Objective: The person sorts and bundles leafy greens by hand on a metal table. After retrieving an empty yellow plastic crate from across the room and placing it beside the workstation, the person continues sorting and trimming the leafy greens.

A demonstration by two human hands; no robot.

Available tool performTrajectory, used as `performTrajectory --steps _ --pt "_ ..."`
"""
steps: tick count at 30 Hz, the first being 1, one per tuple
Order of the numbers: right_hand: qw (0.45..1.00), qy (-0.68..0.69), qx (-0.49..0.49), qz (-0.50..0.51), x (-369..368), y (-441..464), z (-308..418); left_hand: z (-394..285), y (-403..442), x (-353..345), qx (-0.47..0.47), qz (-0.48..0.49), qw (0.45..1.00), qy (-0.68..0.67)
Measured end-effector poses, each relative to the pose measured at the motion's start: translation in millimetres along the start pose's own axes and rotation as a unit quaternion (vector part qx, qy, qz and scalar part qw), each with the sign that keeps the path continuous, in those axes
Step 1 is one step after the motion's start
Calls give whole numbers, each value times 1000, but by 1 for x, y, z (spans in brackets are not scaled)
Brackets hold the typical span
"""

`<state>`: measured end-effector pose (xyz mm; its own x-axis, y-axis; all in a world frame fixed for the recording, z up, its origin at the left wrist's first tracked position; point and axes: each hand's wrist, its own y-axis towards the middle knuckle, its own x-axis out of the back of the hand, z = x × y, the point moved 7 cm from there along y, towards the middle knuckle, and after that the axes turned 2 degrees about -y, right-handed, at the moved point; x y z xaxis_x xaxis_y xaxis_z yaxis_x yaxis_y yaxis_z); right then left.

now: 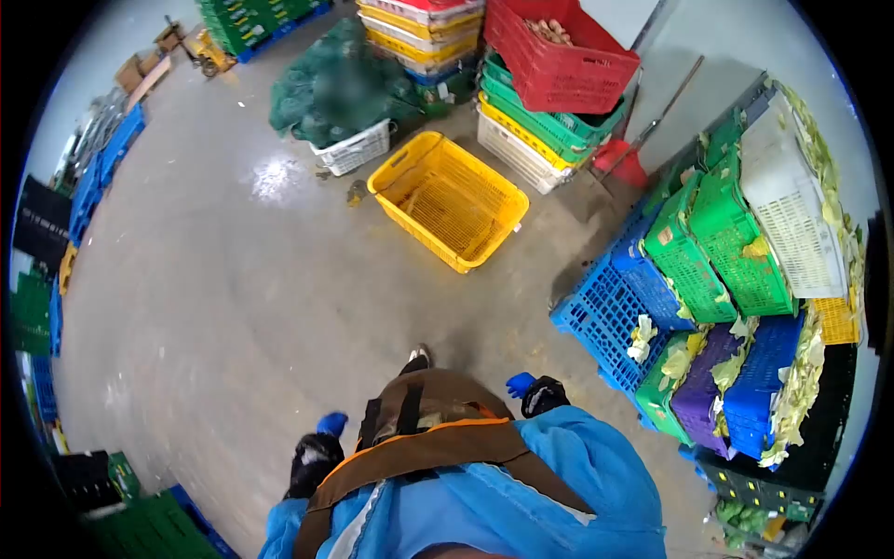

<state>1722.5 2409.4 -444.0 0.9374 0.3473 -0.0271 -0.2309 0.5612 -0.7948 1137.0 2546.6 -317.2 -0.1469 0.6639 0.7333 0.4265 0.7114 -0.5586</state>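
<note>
Both hands wear blue gloves and hang low beside the body. My left hand (331,424) is left of the brown apron (447,396), small in view, its fingers not clearly told apart. To the right of the apron, my right hand (521,384) points inward over the grey floor (279,307), with nothing visible in it; its finger shape is too small to tell. Neither hand touches a crate. Ahead on the floor lies a yellow crate (450,202) with no goods seen inside.
Stacked crates with leaves (745,233) stand at the right on a blue pallet (605,312). A red crate (559,65) tops a stack ahead, beside a white crate (358,149) under green netting (317,84). A long-handled red dustpan (622,163) leans by the wall.
</note>
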Motion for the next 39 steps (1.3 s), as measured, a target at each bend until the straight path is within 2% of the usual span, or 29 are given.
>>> performTrajectory --steps 1,3,4,5,6,8,9,11,13,15,17,18,21,22,23,25,26,27,28,29,30,31,32,33,34,35,36,37,39 --pt "998 14 -54 -11 11 22 -28 -31 32 66 57 6 998 -8" --pt "986 38 -157 -30 31 49 -43 -66 102 164 96 -35 992 -73" --pt "983 111 -121 -76 52 18 15 -73 150 190 58 10 997 43" --pt "973 182 -79 -116 68 -31 104 -69 192 209 74 -10 997 -16" --pt "963 181 -85 -178 88 -32 141 -96 219 252 84 -52 991 -90" --pt "948 248 -34 -195 127 18 144 -110 300 286 67 -50 995 -52" --pt "939 271 -23 -211 148 41 153 -123 335 302 48 -58 994 -81" --pt "967 92 61 -230 200 122 142 -141 404 320 -43 -92 993 -53" --pt "957 51 60 -278 227 165 156 -185 439 353 40 -66 989 -126" --pt "925 128 -31 -357 265 182 209 -209 493 372 43 -33 996 -68" --pt "919 93 -40 -381 301 191 260 -227 555 380 7 -41 999 -29" --pt "915 77 -44 -394 316 197 276 -234 587 384 21 -12 1000 -20" --pt "885 97 -123 -438 358 231 281 -228 691 368 13 -13 1000 -16" --pt "874 190 -123 -429 368 247 272 -232 724 367 -3 -10 1000 7" --pt "864 202 -145 -437 379 266 252 -229 760 361 -40 -46 998 11" --pt "832 225 -194 -469 387 309 200 -211 816 347 19 -42 999 0" --pt "804 280 -191 -488 389 323 187 -189 848 330 20 -55 998 -17" --pt "806 302 -197 -468 390 337 173 -155 883 305 -14 -90 996 -18" --pt "797 338 -134 -483 378 402 83 -124 916 285 -30 -119 992 -16" --pt "771 403 -1 -493 386 411 96 -122 931 282 -26 -112 993 -16" --pt "670 525 51 -522 380 421 92 -120 944 266 15 -50 961 -272" --pt "724 488 -69 -483 393 384 152 -113 956 249 94 43 940 -325" --pt "690 472 -77 -543 398 382 157 -110 967 237 171 127 903 -372" --pt "685 474 -103 -544 397 385 154 -106 969 226 246 200 853 -414" --pt "661 480 -109 -567 398 374 171 -97 974 227 238 166 891 -349" --pt "685 433 -157 -564 402 365 177 -89 973 234 227 131 923 -281" --pt "650 485 -97 -577 398 362 186 -86 967 256 207 68 934 -282" --pt "648 456 -147 -592 399 347 202 -86 963 287 181 4 942 -284" --pt "630 471 -179 -591 396 319 188 -94 931 346 258 14 903 -342"
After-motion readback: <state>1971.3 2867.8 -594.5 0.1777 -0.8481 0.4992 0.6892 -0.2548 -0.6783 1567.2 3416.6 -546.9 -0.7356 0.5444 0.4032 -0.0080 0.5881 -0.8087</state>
